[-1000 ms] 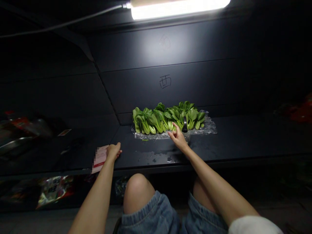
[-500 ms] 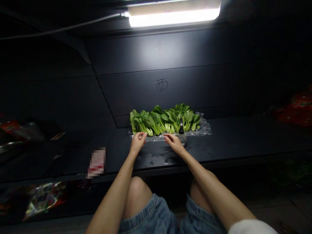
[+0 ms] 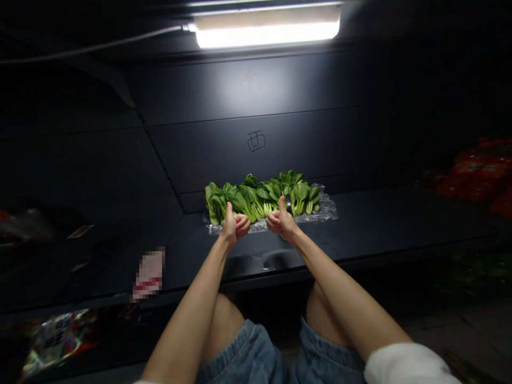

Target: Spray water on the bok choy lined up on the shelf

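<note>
A row of green bok choy [image 3: 260, 196] lies on a clear plastic sheet [image 3: 326, 212] at the back of a dark shelf [image 3: 380, 229]. In front of the greens I hold up both fists with the thumbs raised. My left hand [image 3: 234, 224] is closed, thumb pointing up, and nothing shows in it. Close beside it on the right, my right hand [image 3: 282, 221] is closed the same way with nothing in it. Neither hand touches the greens.
A lamp [image 3: 266, 29] shines from above the shelf. A handwritten mark [image 3: 256, 141] is on the back panel. A red and white paper [image 3: 149, 273] lies at the shelf's left front. Red packages [image 3: 476, 176] sit at the far right, other packets [image 3: 52, 336] lower left.
My left hand left the paper and came to the greens. Both hands then rose from the plastic sheet and closed into thumbs-up fists. The view has shifted, moving the shelf leftward in frame.
</note>
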`<act>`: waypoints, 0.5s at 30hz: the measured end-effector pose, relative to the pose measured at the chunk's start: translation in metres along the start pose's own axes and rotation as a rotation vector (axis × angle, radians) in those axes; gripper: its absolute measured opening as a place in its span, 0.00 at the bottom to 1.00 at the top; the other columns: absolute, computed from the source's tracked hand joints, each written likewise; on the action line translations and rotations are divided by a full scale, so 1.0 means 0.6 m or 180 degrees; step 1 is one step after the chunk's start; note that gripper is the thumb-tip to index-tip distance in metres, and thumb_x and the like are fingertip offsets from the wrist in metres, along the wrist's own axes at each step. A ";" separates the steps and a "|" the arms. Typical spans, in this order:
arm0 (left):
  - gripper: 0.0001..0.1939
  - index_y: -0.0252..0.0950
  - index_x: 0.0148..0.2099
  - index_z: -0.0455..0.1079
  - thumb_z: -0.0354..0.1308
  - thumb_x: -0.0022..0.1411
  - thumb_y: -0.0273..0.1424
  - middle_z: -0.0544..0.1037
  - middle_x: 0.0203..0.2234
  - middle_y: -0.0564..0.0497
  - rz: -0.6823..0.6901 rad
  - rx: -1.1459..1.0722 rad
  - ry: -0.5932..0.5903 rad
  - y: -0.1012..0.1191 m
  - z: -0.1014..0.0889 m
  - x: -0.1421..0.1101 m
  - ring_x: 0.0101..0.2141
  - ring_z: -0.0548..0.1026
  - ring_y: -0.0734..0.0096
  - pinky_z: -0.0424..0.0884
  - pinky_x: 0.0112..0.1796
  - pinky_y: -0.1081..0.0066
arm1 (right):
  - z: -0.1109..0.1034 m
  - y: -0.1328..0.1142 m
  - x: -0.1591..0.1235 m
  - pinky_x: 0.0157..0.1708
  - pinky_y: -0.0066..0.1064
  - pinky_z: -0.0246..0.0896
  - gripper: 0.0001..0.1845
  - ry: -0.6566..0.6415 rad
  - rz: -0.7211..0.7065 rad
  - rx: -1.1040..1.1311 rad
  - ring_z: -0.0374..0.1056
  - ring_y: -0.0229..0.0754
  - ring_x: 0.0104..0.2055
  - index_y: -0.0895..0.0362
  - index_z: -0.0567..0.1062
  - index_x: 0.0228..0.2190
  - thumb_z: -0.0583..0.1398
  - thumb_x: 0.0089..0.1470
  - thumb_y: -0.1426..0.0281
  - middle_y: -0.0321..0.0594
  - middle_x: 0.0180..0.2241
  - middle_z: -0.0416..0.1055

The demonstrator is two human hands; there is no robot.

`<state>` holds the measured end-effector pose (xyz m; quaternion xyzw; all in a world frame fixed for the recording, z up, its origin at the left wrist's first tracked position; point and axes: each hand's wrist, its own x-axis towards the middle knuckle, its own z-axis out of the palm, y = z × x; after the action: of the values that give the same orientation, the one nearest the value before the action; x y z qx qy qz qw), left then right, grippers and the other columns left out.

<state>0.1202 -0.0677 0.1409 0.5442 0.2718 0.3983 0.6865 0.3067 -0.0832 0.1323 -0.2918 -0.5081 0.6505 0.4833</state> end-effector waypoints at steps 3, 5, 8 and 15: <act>0.41 0.40 0.11 0.46 0.24 0.59 0.65 0.43 0.06 0.57 0.0114 -0.0420 -0.0552 0.024 0.007 -0.010 0.10 0.44 0.81 0.42 0.15 0.75 | 0.014 -0.024 -0.004 0.12 0.24 0.32 0.42 -0.0318 -0.0092 0.0251 0.37 0.30 0.12 0.52 0.50 0.10 0.33 0.50 0.31 0.27 0.08 0.41; 0.41 0.40 0.11 0.45 0.24 0.58 0.66 0.43 0.06 0.57 0.0032 -0.0456 -0.0655 0.024 0.010 -0.013 0.11 0.45 0.81 0.43 0.16 0.75 | 0.016 -0.024 -0.003 0.12 0.23 0.32 0.42 -0.0391 0.0089 0.0245 0.36 0.29 0.11 0.52 0.49 0.10 0.31 0.50 0.31 0.27 0.08 0.40; 0.40 0.42 0.11 0.43 0.25 0.53 0.70 0.42 0.06 0.58 -0.0259 -0.0160 -0.0445 0.007 0.010 -0.012 0.11 0.43 0.81 0.41 0.16 0.74 | 0.013 -0.007 0.001 0.11 0.24 0.28 0.42 -0.0208 0.0531 -0.0076 0.32 0.29 0.11 0.51 0.47 0.09 0.29 0.47 0.29 0.26 0.07 0.39; 0.38 0.44 0.12 0.41 0.19 0.47 0.72 0.42 0.07 0.57 -0.0311 0.0420 0.0151 -0.018 0.019 -0.011 0.12 0.43 0.79 0.45 0.16 0.72 | 0.011 0.012 -0.009 0.14 0.26 0.34 0.43 0.0648 -0.0254 -0.0807 0.38 0.30 0.13 0.51 0.49 0.09 0.32 0.43 0.27 0.29 0.09 0.42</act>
<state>0.1282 -0.0803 0.1330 0.5647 0.3399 0.3583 0.6612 0.3003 -0.0909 0.1269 -0.3945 -0.5457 0.5285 0.5170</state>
